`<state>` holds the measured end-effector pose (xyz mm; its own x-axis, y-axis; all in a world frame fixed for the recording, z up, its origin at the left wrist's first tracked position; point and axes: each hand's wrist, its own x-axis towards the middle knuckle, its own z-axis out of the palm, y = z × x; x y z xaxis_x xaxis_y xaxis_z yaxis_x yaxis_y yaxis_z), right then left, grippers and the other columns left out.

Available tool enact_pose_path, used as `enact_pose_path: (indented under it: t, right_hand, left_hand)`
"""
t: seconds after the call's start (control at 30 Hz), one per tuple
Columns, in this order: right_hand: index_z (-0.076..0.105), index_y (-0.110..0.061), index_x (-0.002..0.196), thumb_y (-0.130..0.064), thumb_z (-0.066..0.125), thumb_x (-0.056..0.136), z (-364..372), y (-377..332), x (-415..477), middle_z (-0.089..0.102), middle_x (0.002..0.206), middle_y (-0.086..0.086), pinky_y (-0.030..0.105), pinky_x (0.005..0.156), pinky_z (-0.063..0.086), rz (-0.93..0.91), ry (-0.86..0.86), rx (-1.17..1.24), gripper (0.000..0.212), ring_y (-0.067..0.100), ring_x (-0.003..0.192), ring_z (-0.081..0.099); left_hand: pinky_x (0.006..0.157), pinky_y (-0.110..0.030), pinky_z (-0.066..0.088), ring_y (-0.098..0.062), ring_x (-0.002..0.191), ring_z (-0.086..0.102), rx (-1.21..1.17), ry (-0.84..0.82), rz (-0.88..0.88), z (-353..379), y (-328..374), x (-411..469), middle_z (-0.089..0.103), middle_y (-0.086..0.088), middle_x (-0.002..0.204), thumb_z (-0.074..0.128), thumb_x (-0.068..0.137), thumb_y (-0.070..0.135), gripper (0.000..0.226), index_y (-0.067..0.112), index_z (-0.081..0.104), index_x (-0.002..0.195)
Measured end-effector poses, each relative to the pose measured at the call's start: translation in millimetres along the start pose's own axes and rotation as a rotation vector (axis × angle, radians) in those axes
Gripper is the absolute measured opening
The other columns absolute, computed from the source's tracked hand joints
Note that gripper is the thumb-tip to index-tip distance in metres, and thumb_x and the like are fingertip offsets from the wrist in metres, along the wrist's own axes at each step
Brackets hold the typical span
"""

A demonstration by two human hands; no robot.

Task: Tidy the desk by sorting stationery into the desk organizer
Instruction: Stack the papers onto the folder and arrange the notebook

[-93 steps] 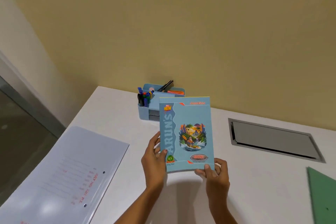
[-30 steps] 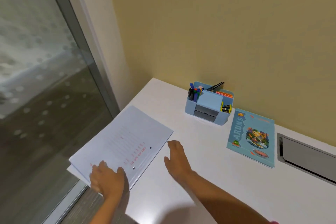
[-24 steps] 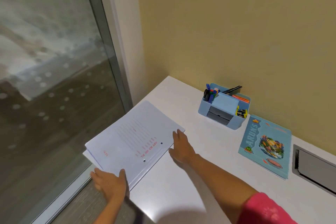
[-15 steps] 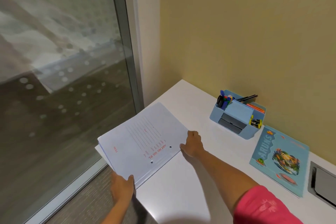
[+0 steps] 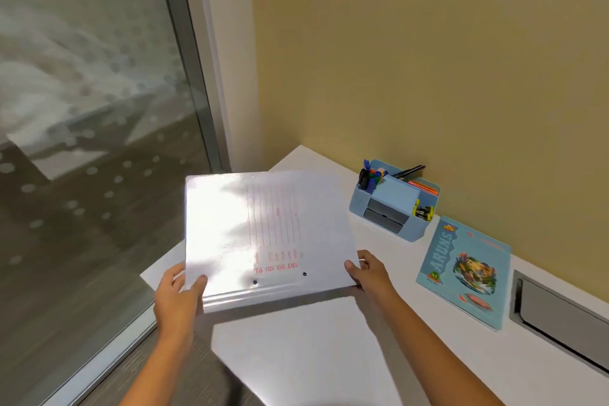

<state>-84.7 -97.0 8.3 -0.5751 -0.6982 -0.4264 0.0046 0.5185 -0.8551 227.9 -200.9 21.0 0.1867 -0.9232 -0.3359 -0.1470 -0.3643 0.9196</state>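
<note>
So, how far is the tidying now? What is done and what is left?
Looks done: pens and markers stand in the blue desk organizer, and the blue notebook lies flat on the desk beside it. In hand: the left hand and right hand grip the white folder by its near corners, above the desk. Left: the folder needs a place; it looks too large for the organizer.

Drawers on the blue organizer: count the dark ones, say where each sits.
2. Both are on the front of the organizer: the upper drawer directly above the lower drawer. Its far sides are hidden.
</note>
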Motion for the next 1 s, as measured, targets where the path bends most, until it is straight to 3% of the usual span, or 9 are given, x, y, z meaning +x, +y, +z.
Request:
enact_pose_path:
  t: [0.07,0.17,0.23,0.4,0.6,0.67,0.77,0.9,1.0]
  right_hand:
    - [0.054,-0.01,0.111,-0.013,0.059,0.092,-22.3,4.7,-17.7,0.066,0.11,0.01,0.033,0.075,0.056,0.004,0.017,0.152,0.02,0.026,0.097,0.064]
    - [0.052,-0.011,0.115,-0.007,0.055,0.094,-55.2,15.2,-45.8,0.065,0.118,0.014,0.051,0.093,0.052,0.013,0.079,0.345,0.022,0.031,0.109,0.061]
    - [0.052,-0.017,0.115,-0.003,0.054,0.094,-73.1,24.0,-66.1,0.065,0.119,0.009,0.049,0.088,0.054,0.014,0.134,0.494,0.025,0.028,0.109,0.061]
    - [0.049,-0.019,0.125,-0.002,0.051,0.095,-105.4,46.6,-114.2,0.063,0.122,0.004,0.033,0.064,0.058,0.014,0.268,0.796,0.034,0.029,0.113,0.059]
    - [0.051,-0.018,0.119,-0.009,0.051,0.096,-125.8,80.3,-173.1,0.064,0.121,0.005,0.029,0.063,0.056,0.03,0.427,0.935,0.025,0.027,0.109,0.062]
    - [0.052,-0.022,0.119,-0.011,0.052,0.096,-127.9,90.4,-189.0,0.066,0.119,0.001,0.027,0.063,0.056,0.023,0.456,0.942,0.025,0.023,0.106,0.064]
    - [0.051,-0.025,0.121,-0.007,0.052,0.096,-133.6,102.0,-206.6,0.066,0.12,-0.003,0.03,0.067,0.058,0.02,0.472,0.916,0.031,0.022,0.108,0.064]
    - [0.052,-0.022,0.119,-0.017,0.053,0.096,-149.7,121.9,-223.4,0.068,0.114,0.001,0.045,0.081,0.055,0.121,0.508,0.698,0.024,0.025,0.087,0.069]
    - [0.058,-0.012,0.107,-0.029,0.046,0.098,-166.8,143.2,-235.3,0.068,0.101,0.012,0.036,0.067,0.049,0.26,0.587,0.558,0.023,0.026,0.074,0.061]
  left_hand:
    - [0.09,-0.048,0.052,-0.031,0.103,0.064,0.002,-0.067,0.022,10.1,19.0,-0.8,0.069,-0.008,0.109,0.075,0.079,0.014,0.035,0.019,0.062,0.111]
    - [0.075,-0.042,0.056,-0.026,0.086,0.067,-0.023,-0.226,0.045,27.7,46.5,-7.5,0.072,-0.003,0.096,0.077,0.076,0.026,0.032,0.022,0.067,0.106]
    - [0.066,-0.031,0.053,-0.019,0.075,0.065,-0.092,-0.343,0.076,43.9,64.3,-18.6,0.071,0.001,0.088,0.075,0.077,0.033,0.032,0.023,0.069,0.106]
    - [0.083,-0.044,0.055,-0.023,0.099,0.07,-0.384,-0.694,-0.045,102.3,87.8,-69.0,0.072,-0.002,0.11,0.05,0.093,0.047,0.027,0.03,0.069,0.103]
    - [0.094,-0.053,0.048,-0.025,0.119,0.059,-0.616,-0.99,-0.134,166.6,67.6,-154.1,0.059,-0.002,0.134,0.032,0.075,0.082,0.082,0.032,0.047,0.138]
    - [0.094,-0.053,0.048,-0.027,0.122,0.057,-0.564,-1.074,-0.117,181.6,56.9,-185.8,0.058,-0.003,0.136,0.036,0.083,0.071,0.069,0.031,0.044,0.14]
    - [0.095,-0.056,0.048,-0.028,0.121,0.057,-0.344,-1.128,0.007,201.4,35.1,-224.8,0.06,-0.003,0.132,0.05,0.096,0.026,0.038,0.034,0.046,0.133]
    - [0.094,-0.051,0.051,-0.021,0.121,0.056,-0.209,-1.145,0.095,217.4,13.3,-259.9,0.054,0.003,0.135,0.055,0.092,0.005,0.061,0.043,0.033,0.134]
    - [0.086,-0.043,0.056,-0.018,0.118,0.057,-0.161,-1.173,0.154,227.5,4.2,-277.0,0.052,0.005,0.135,0.054,0.094,0.007,0.065,0.039,0.024,0.142]
